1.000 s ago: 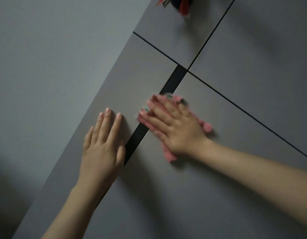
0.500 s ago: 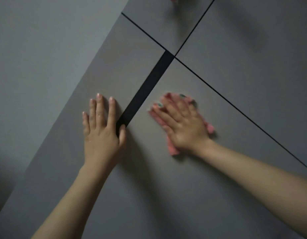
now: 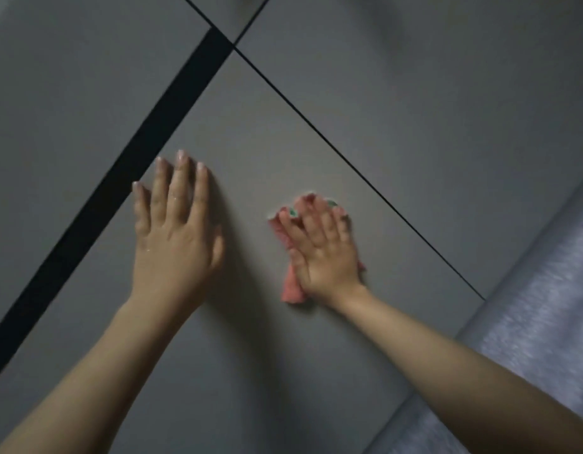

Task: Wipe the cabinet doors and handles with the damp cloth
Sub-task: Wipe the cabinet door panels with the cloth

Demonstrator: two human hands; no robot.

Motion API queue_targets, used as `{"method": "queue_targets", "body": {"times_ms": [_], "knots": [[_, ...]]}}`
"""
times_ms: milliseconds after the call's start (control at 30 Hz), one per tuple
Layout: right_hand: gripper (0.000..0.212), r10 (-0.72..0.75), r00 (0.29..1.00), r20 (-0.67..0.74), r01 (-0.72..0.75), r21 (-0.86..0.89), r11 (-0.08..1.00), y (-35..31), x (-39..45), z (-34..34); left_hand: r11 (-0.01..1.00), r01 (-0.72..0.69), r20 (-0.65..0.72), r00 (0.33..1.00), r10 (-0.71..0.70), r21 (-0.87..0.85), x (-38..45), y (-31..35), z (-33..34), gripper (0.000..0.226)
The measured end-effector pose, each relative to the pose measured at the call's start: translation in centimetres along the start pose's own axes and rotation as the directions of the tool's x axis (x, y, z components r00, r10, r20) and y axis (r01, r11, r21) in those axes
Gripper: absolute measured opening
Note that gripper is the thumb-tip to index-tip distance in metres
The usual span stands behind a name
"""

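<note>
Against the grey cabinet door [image 3: 250, 132] nearest me, my left hand [image 3: 175, 224] lies flat with fingers straight, my right hand [image 3: 322, 247] beside it presses the pink cloth [image 3: 291, 286] flat to the same door, and a black gap [image 3: 146, 139] runs beyond.

A crumpled pink cloth [image 3: 290, 283] is pressed flat against a plain grey cabinet door [image 3: 250, 132], well below its top edge, nearer its right edge.
</note>
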State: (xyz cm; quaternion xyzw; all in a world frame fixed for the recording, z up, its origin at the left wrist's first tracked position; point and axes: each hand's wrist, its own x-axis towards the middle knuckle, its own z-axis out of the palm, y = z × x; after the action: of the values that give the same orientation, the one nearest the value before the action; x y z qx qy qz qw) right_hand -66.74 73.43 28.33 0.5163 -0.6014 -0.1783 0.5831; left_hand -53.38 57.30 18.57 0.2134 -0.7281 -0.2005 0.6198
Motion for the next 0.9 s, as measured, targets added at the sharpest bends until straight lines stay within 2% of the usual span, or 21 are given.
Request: {"method": "queue_targets", "body": {"times_ms": [67,100,167,233,267,300,367,433,467,500,567,600,667,733,767,800,900], "knots": [[0.054,0.16,0.986,-0.045,-0.163,-0.077,0.984,3.6,-0.5,0.1,0.998,-0.069,0.022,0.997,0.069,-0.007,-0.7,0.9,0.5,0.072],[0.053,0.273,0.957,-0.095,-0.281,-0.087,0.956,5.4,0.1,0.0,0.995,-0.101,0.034,0.994,0.101,0.0,-1.1,1.1,0.7,0.072],[0.053,0.523,0.822,-0.226,-0.539,-0.012,0.842,7.6,2.3,-0.4,0.992,-0.124,0.048,0.991,0.123,0.003,-1.5,1.3,1.0,0.071],[0.053,0.662,0.683,-0.309,-0.67,0.098,0.736,6.8,3.8,0.1,0.994,-0.107,0.044,0.993,0.107,-0.013,-1.5,1.5,1.3,0.071],[0.053,0.65,0.69,-0.318,-0.654,0.112,0.749,5.4,3.6,0.3,0.995,-0.093,0.044,0.995,0.094,-0.028,-1.4,1.6,1.3,0.072],[0.054,0.577,0.761,-0.295,-0.581,0.085,0.81,3.7,2.7,0.7,0.996,-0.074,0.044,0.996,0.076,-0.044,-1.4,1.8,1.3,0.074],[0.056,0.325,0.937,-0.13,-0.327,0.007,0.945,0.0,-1.0,1.4,0.995,-0.051,0.043,0.998,0.055,-0.082,-1.5,2.7,1.5,0.075],[0.055,0.154,0.988,-0.006,-0.154,0.005,0.988,-1.1,-4.6,1.6,0.992,-0.059,0.056,0.996,0.066,-0.112,-1.8,3.8,1.8,0.075],[0.055,0.143,0.989,0.02,-0.143,0.001,0.99,-0.4,-5.9,1.6,0.988,-0.081,0.067,0.994,0.09,-0.128,-2.1,4.5,2.1,0.075],[0.055,0.185,0.983,0.022,-0.185,-0.014,0.983,0.7,-6.6,1.7,0.984,-0.113,0.074,0.989,0.124,-0.138,-2.5,5.1,2.4,0.073],[0.054,0.379,0.923,-0.06,-0.382,-0.051,0.923,3.7,-7.2,1.6,0.973,-0.176,0.096,0.977,0.191,-0.149,-3.2,6.2,3.0,0.072],[0.053,0.503,0.853,-0.136,-0.513,-0.043,0.858,5.4,-7.1,1.6,0.969,-0.193,0.115,0.971,0.212,-0.153,-3.7,6.6,3.4,0.073],[0.051,0.709,0.656,-0.259,-0.725,0.047,0.688,7.3,-6.2,1.7,0.969,-0.2,0.13,0.967,0.219,-0.147,-4.4,7.2,4.1,0.074],[0.05,0.812,0.499,-0.303,-0.813,0.161,0.56,6.0,-5.1,2.2,0.973,-0.188,0.109,0.973,0.203,-0.134,-4.8,7.6,4.7,0.075],[0.05,0.829,0.469,-0.304,-0.823,0.189,0.535,4.5,-5.4,2.6,0.975,-0.172,0.097,0.978,0.187,-0.142,-5.0,7.9,5.2,0.076],[0.051,0.828,0.48,-0.288,-0.819,0.192,0.541,2.5,-6.2,3.1,0.976,-0.155,0.082,0.982,0.168,-0.153,-5.1,8.2,5.5,0.077],[0.052,0.794,0.577,-0.19,-0.777,0.172,0.606,-3.3,-11.7,4.2,0.973,-0.144,0.08,0.984,0.16,-0.181,-6.3,9.7,6.6,0.078]]}}
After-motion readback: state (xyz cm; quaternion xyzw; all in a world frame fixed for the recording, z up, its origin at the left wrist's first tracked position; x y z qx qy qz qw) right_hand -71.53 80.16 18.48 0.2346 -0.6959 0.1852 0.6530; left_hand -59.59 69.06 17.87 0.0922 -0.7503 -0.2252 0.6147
